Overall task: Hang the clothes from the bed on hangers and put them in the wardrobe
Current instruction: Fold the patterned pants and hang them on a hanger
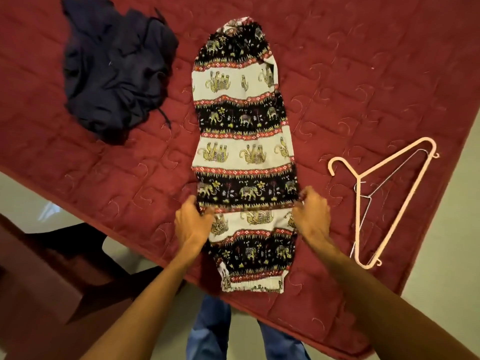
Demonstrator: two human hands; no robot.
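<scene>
Elephant-print trousers (241, 141) in black, white and red bands lie stretched lengthwise on the red quilted bed (363, 74). Their near end is folded over toward me. My left hand (192, 222) pinches the left edge of the fold, and my right hand (311, 211) pinches the right edge. A crumpled dark navy garment (117, 71) lies at the bed's far left. To the right of the trousers a pink plastic hanger (384, 198) lies flat, with a thin wire hanger (368, 201) inside its outline.
The bed's near edge runs diagonally from left to lower right, with pale floor (446, 255) beyond its right corner. Dark wooden furniture (52, 276) stands at the lower left. My legs in blue jeans (210, 331) are below the bed edge.
</scene>
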